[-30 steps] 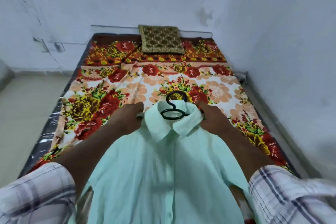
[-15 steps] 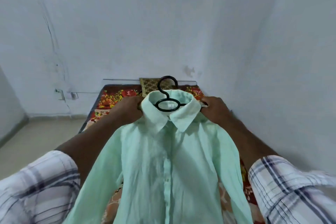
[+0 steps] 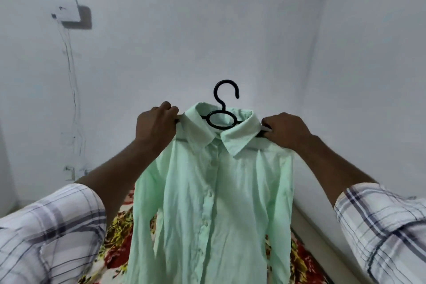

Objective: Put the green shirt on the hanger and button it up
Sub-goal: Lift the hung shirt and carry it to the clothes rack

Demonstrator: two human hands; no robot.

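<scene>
Both hands grip a shoulder end of the hanger (image 3: 222, 108) through the shirt (image 3: 214, 193): left hand (image 3: 156, 125) has fingers curled shut over it, right hand (image 3: 284, 132) clamped the same way. I'd keep both ends level so nothing slides off. The shirt hangs in the air in front of the wall (image 3: 161, 41), above the bed (image 3: 115, 244). It's pale mint, lightly wrinkled, placket looks buttoned, collar sits neat around the black hook.

We lose the green shirt's (image 3: 214, 203) hem below the bottom edge; its cloth hides the hanger's (image 3: 222, 108) arms and most of the bed (image 3: 115, 242).
</scene>
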